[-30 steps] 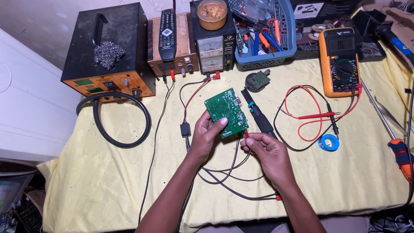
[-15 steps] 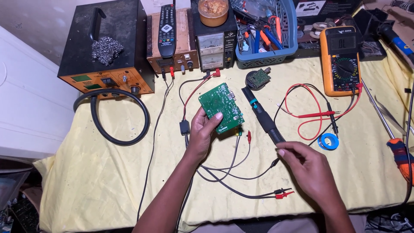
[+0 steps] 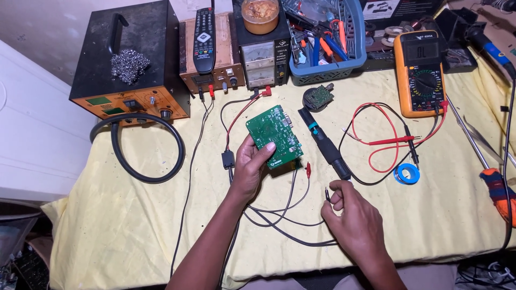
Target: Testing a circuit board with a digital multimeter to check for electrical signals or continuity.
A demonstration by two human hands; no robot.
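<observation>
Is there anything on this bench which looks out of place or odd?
Yes. A TV remote lies on top of the wooden box, tilted, its lower end past the front edge. A wad of steel wool sits loose on the black station.

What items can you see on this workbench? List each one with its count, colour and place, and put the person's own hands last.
circuit board: 1, green, centre, held up
soldering iron: 1, black, right of the board
multimeter: 1, orange, upper right
probe leads: 2, red and black, below the multimeter
tape roll: 1, blue, beside the leads
basket: 1, blue, top centre, full of tools
remote control: 1, black, on the brown box
rework station: 1, black and orange, upper left
hose: 1, black, looped below the station
tablecloth: 1, yellow
left hand: holds the board
right hand: pinches a thin wire
</observation>
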